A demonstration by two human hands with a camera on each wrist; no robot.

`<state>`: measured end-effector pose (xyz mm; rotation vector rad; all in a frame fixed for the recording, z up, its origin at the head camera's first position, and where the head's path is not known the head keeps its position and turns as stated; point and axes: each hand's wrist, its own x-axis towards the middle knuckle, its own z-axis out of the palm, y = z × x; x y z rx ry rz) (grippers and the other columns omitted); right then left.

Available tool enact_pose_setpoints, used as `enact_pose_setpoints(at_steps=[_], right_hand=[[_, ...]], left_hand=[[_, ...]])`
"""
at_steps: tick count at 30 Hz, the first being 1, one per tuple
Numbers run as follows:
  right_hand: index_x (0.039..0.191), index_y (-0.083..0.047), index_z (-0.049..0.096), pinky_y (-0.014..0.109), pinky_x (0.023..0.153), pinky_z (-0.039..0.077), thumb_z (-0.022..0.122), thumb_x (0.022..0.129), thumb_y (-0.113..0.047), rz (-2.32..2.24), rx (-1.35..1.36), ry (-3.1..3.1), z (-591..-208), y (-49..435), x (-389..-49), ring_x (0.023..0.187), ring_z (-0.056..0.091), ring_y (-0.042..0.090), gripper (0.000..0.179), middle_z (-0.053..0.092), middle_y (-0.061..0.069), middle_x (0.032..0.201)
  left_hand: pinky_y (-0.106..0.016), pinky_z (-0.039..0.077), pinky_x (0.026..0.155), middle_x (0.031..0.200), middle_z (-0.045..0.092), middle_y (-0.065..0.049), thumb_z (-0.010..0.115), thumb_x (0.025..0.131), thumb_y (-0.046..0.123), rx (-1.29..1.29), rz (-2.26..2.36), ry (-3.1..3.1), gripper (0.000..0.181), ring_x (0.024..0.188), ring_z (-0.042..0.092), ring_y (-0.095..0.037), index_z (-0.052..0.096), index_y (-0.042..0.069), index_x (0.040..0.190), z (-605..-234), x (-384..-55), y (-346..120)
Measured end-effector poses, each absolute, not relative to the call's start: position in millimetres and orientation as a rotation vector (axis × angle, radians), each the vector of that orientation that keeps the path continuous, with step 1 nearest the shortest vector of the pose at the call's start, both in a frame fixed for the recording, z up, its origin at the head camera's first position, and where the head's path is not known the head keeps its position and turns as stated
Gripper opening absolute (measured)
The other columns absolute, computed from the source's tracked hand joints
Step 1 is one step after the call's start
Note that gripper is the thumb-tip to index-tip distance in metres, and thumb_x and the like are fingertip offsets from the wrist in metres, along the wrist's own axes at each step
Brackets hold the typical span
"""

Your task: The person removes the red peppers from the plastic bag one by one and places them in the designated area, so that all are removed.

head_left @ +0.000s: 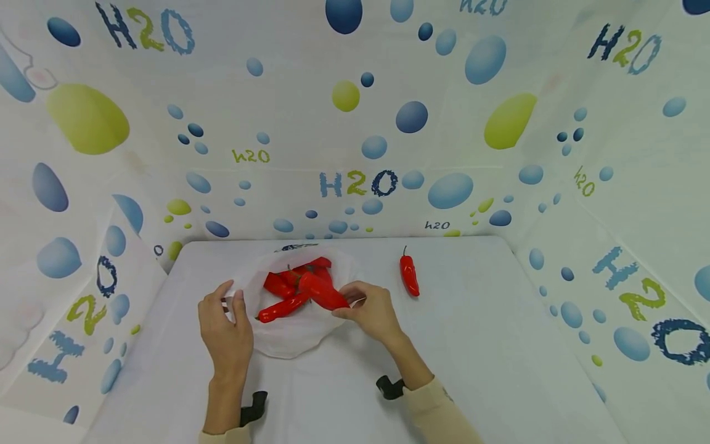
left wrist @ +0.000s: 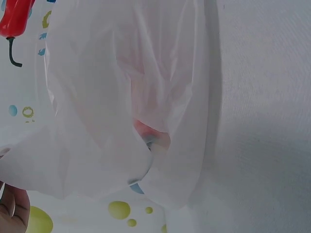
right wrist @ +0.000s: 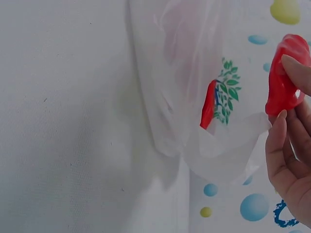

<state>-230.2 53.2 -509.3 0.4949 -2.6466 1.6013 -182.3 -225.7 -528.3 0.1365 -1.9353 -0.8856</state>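
A white plastic bag (head_left: 288,345) lies on the table with its mouth spread, and several red peppers (head_left: 283,308) show inside it. My left hand (head_left: 226,330) grips the bag's left rim between thumb and fingers; in the left wrist view only part of this hand (left wrist: 13,208) shows at the edge. With thumb and fingertips my right hand (head_left: 373,308) pinches the tip of a broad red pepper (head_left: 320,292) over the bag's opening. The right wrist view shows that pepper (right wrist: 282,87) in the fingers, beside the bag's thin wall (right wrist: 170,97).
One slim red pepper (head_left: 409,275) with a dark stem lies alone on the white table (head_left: 471,345), right of the bag. A patterned sheet (head_left: 310,123) with blue and green drops rises behind and at both sides. Black wrist mounts (head_left: 390,387) sit at the wrists.
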Motion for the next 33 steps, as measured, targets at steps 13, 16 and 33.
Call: enact_pose_setpoints(at_steps=[13,16,33], right_hand=[[0.112,-0.017,0.077,0.030,0.079,0.059,0.093,0.080,-0.029,1.660,0.410,-2.581,-500.4,60.4,-230.7,0.092,0.070,0.023,0.037,0.076,-0.005,0.100],[0.113,-0.016,0.077,0.030,0.079,0.059,0.093,0.080,-0.030,1.674,0.370,-2.566,-496.9,63.1,-230.1,0.090,0.069,0.019,0.038,0.076,-0.004,0.102],[0.116,-0.016,0.076,0.035,0.082,0.060,0.092,0.081,-0.026,1.727,0.194,-2.469,-499.6,81.5,-239.4,0.095,0.070,0.019,0.040,0.076,-0.005,0.104]], left_hand=[[-0.016,0.036,0.083,0.108,0.065,-0.023,0.066,0.102,0.009,0.136,-0.882,-1.956,0.032,0.094,0.055,-0.033,0.064,0.000,0.133,-523.4,-181.1,-224.9],[-0.017,0.037,0.084,0.109,0.065,-0.022,0.065,0.103,0.011,0.142,-0.878,-1.964,0.033,0.094,0.055,-0.032,0.063,0.001,0.134,-524.1,-180.2,-224.9],[-0.017,0.040,0.086,0.113,0.065,-0.021,0.061,0.106,0.019,0.163,-0.873,-2.004,0.035,0.095,0.056,-0.028,0.062,0.003,0.137,-528.8,-180.4,-227.0]])
